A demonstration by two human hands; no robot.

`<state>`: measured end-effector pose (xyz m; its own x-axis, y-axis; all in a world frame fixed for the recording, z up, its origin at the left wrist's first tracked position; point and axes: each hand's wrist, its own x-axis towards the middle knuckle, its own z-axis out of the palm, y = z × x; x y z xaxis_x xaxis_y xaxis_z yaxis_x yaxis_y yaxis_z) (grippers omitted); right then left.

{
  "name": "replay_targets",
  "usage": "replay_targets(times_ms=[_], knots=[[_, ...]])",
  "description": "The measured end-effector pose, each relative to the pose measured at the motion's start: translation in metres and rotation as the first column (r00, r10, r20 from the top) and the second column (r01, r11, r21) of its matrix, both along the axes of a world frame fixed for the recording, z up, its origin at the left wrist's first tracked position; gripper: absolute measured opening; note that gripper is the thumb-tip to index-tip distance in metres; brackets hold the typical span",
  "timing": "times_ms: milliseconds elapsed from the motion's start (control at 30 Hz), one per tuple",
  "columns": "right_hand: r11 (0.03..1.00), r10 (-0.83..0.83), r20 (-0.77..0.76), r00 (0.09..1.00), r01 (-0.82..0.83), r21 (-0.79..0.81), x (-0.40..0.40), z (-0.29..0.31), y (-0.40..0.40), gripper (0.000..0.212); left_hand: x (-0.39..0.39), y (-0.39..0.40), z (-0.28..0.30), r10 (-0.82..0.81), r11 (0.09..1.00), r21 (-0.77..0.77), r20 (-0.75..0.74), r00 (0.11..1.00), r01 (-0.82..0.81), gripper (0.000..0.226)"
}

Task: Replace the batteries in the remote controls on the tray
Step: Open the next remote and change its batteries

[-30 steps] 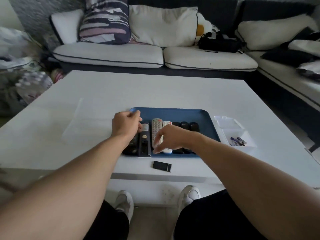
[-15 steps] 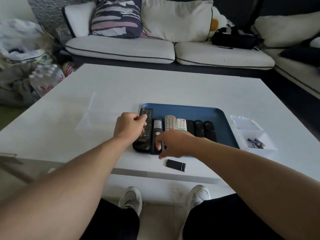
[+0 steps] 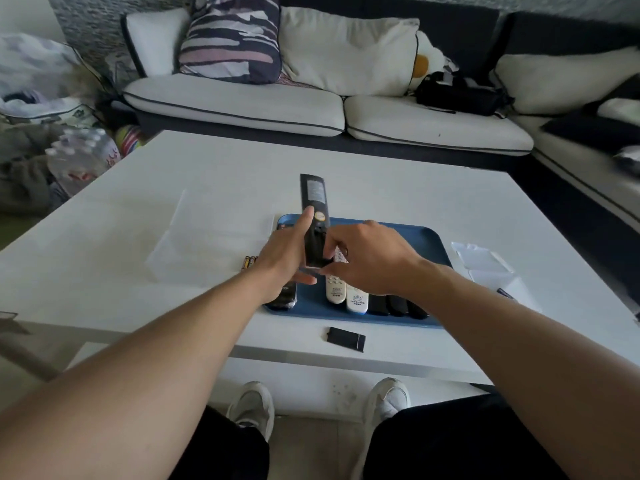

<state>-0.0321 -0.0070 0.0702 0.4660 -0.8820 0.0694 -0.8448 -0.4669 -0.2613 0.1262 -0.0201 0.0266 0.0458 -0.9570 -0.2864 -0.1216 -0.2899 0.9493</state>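
I hold a long black remote (image 3: 313, 216) tilted up above the blue tray (image 3: 431, 244), its labelled back towards me. My left hand (image 3: 285, 259) grips it from the left, index finger stretched along its side. My right hand (image 3: 372, 258) pinches its lower end, where the battery bay lies open. On the tray lie two white remotes (image 3: 346, 294), several black remotes (image 3: 396, 306) to their right and another black remote (image 3: 285, 296) partly under my left wrist. A black battery cover (image 3: 346, 339) lies on the table in front of the tray. Loose batteries (image 3: 250, 262) lie left of the tray.
A clear plastic box (image 3: 485, 268) with its lid open stands right of the tray, a dark battery (image 3: 505, 293) in it. A clear flat sheet (image 3: 207, 244) rests on the white table (image 3: 381, 181) at the left. Sofas ring the far and right sides. My feet are under the near edge.
The black remote has been lifted off the tray and now stands tilted between both hands. The loose batteries left of the tray are now uncovered. The camera has moved closer.
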Motion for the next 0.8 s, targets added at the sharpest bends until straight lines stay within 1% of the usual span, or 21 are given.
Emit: replay_targets(times_ms=[33,100,167,233,267,300,333,367,400,433,467,533,600,667,733,800], knots=[[1.0,0.011,0.005,1.0,-0.011,0.002,0.002,0.002,0.002,0.016,-0.002,0.001,0.002,-0.006,1.0,-0.008,-0.058,0.998,0.006,0.054],[0.998,0.009,0.054,0.998,-0.011,0.054,0.002,0.008,0.004,0.016,-0.004,0.001,0.004,0.021,0.999,-0.026,-0.089,0.996,-0.023,0.046],[0.979,-0.043,0.212,0.976,-0.001,0.202,-0.003,0.014,0.002,0.015,-0.003,0.0,0.002,0.039,0.998,-0.039,-0.099,0.994,-0.043,0.045],[0.908,-0.192,0.379,0.905,0.017,0.419,-0.01,0.017,-0.001,0.016,-0.001,0.0,0.002,0.066,0.997,-0.03,-0.164,0.984,-0.072,0.043],[0.838,-0.307,0.445,0.841,0.016,0.546,-0.014,0.014,-0.002,0.018,-0.001,0.0,0.002,0.079,0.996,-0.021,-0.204,0.976,-0.085,0.041],[0.738,-0.433,0.497,0.752,-0.02,0.674,-0.018,0.011,-0.003,0.02,-0.001,0.001,0.002,0.09,0.995,-0.012,-0.241,0.966,-0.096,0.038],[0.623,-0.555,0.522,0.647,-0.092,0.777,-0.021,0.007,-0.005,0.024,-0.002,0.001,0.002,0.093,0.995,-0.004,-0.267,0.959,-0.098,0.035],[0.516,-0.653,0.517,0.553,-0.175,0.838,-0.023,0.003,-0.006,0.029,-0.002,0.002,0.002,0.087,0.996,0.001,-0.281,0.956,-0.09,0.033],[0.438,-0.715,0.501,0.488,-0.246,0.865,-0.025,0.0,-0.007,0.032,-0.003,0.002,0.001,0.074,0.997,0.002,-0.286,0.955,-0.077,0.031],[0.399,-0.75,0.495,0.439,-0.297,0.868,-0.027,-0.002,-0.008,0.034,-0.005,0.001,0.0,0.057,0.998,0.005,-0.278,0.959,-0.058,0.03],[0.4,-0.765,0.505,0.4,-0.321,0.859,-0.027,-0.002,-0.01,0.033,-0.005,0.001,0.0,0.041,0.999,0.012,-0.269,0.962,-0.039,0.03],[0.469,-0.763,0.559,0.325,-0.317,0.824,-0.025,0.002,-0.013,0.025,-0.004,0.0,-0.001,0.011,0.999,0.036,-0.253,0.967,-0.002,0.033],[0.515,-0.744,0.602,0.289,-0.327,0.792,-0.023,0.004,-0.016,0.016,-0.002,0.0,-0.002,-0.024,0.997,0.06,-0.253,0.967,0.04,0.034],[0.51,-0.738,0.615,0.276,-0.369,0.777,-0.024,0.004,-0.018,0.012,-0.002,0.0,-0.003,-0.06,0.994,0.068,-0.257,0.965,0.08,0.032],[0.497,-0.741,0.617,0.263,-0.403,0.769,-0.026,0.002,-0.02,0.014,-0.002,-0.001,-0.003,-0.074,0.993,0.072,-0.278,0.958,0.097,0.033],[0.487,-0.759,0.612,0.221,-0.432,0.759,-0.028,-0.001,-0.023,0.014,-0.002,-0.001,-0.003,-0.067,0.992,0.085,-0.307,0.949,0.097,0.034]])
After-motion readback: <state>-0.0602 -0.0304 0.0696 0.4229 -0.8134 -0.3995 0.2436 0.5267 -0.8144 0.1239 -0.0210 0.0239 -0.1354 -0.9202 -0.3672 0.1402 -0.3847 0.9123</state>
